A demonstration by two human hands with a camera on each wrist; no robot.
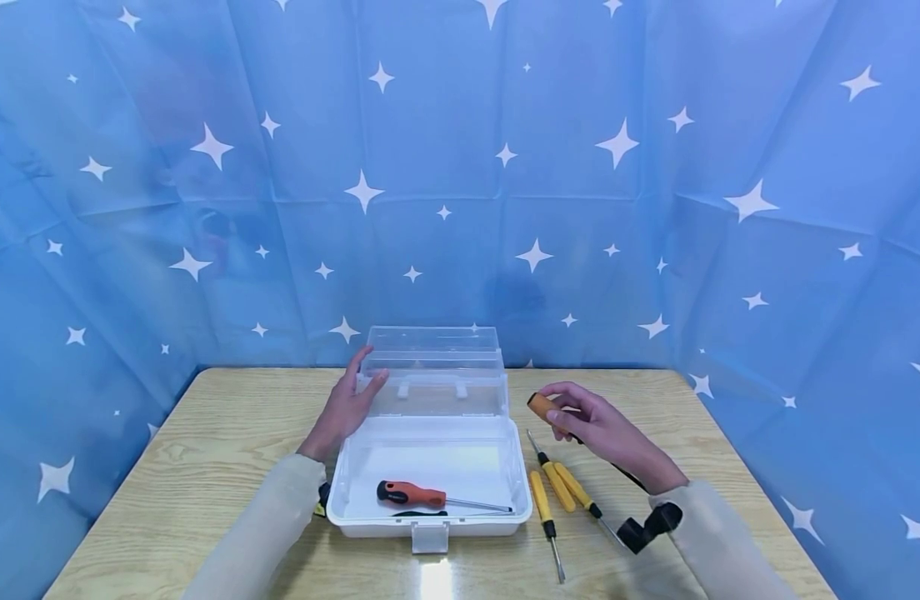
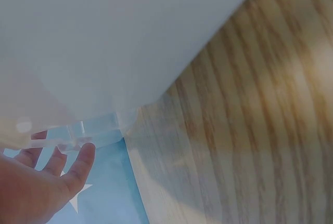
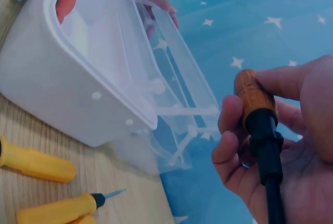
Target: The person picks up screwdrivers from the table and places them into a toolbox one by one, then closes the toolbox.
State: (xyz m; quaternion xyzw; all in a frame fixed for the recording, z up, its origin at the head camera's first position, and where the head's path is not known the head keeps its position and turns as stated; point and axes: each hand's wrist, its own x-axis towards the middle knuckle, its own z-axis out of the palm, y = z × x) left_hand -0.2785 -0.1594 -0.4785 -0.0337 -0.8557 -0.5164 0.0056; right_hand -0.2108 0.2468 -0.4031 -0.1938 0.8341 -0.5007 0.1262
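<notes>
Gripping an orange-handled screwdriver (image 3: pixel 255 104), right fingers (image 3: pixel 229 115) curl; head view shows left fingers (image 1: pixel 362 371) flat against lid (image 1: pixel 433 371).

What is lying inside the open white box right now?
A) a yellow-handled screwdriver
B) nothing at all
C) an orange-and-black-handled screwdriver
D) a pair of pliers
C: the head view shows an orange-and-black-handled screwdriver lying in the white box, while the yellow-handled screwdrivers lie on the table beside it.
</notes>
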